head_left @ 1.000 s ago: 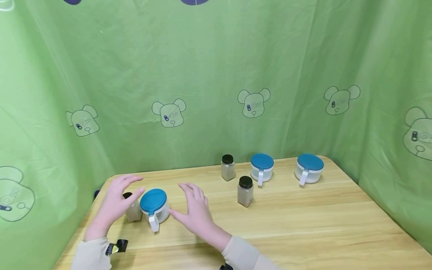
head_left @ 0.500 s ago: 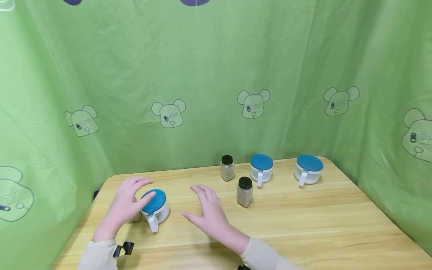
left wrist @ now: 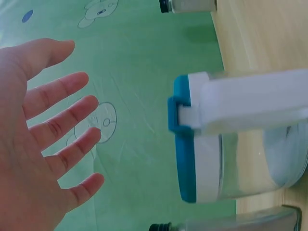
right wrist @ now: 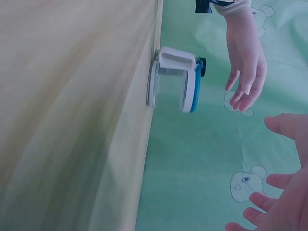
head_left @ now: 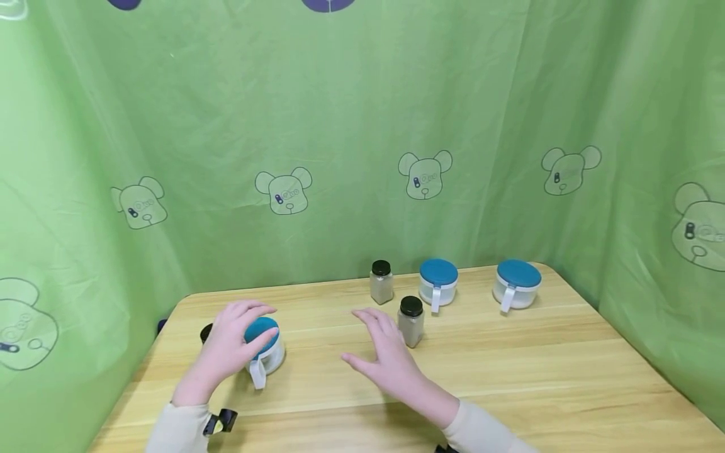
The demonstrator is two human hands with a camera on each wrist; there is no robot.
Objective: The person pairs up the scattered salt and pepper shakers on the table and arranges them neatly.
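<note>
My left hand (head_left: 229, 343) hovers above the left container (head_left: 272, 362), fingers spread and holding nothing. That container is clear and round, with a blue lid and a white handle (left wrist: 250, 101); in the left wrist view the palm stands apart from its lid. Just left of it is a black-capped jar (head_left: 206, 332), mostly hidden behind the hand. My right hand (head_left: 393, 358) hangs over the middle of the table with its fingers loosely spread and nothing in them. A square black-capped jar (head_left: 411, 324) stands close behind it, partly covered by the fingers.
Another black-capped jar (head_left: 382, 286) stands near the table's back edge. To its right are two more blue-lidded containers, a nearer one (head_left: 438, 280) and one by the far right corner (head_left: 517, 283). A green curtain (head_left: 351, 126) surrounds the wooden table (head_left: 538, 365).
Both hands have moved rightward. My left hand has passed from beside the jar to over the blue-lidded container, and my right hand has drawn away from that container toward the square jar.
</note>
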